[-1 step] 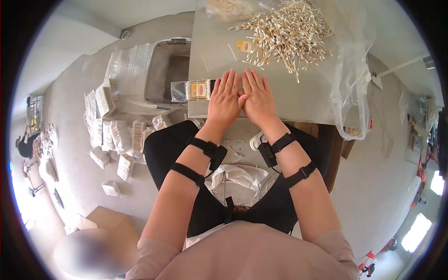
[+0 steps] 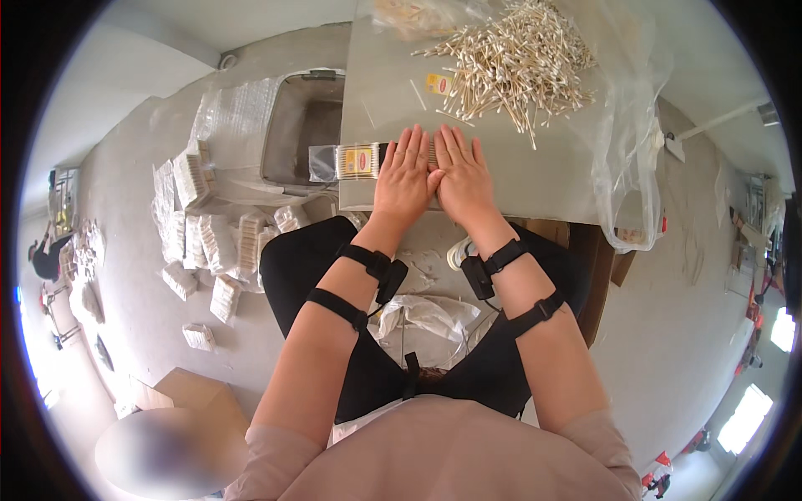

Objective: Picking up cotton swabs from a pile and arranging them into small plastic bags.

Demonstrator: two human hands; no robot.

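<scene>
Left hand (image 2: 404, 175) and right hand (image 2: 462, 174) flat, fingers spread, holding nothing, side by side on grey table (image 2: 535, 179), cotton swabs (image 2: 514, 63) beyond

Both hands lie flat and side by side on the grey worktop (image 2: 535, 179), left hand (image 2: 404, 173) touching right hand (image 2: 462, 175), just below the heap of cotton swabs (image 2: 518, 63); a small packet (image 2: 357, 159) sits just left of them.

A small packing workshop: loose cotton swabs (image 2: 518, 63) heaped at upper centre, packed bundles (image 2: 213, 242) stacked at left on a concrete floor (image 2: 134, 192).
</scene>
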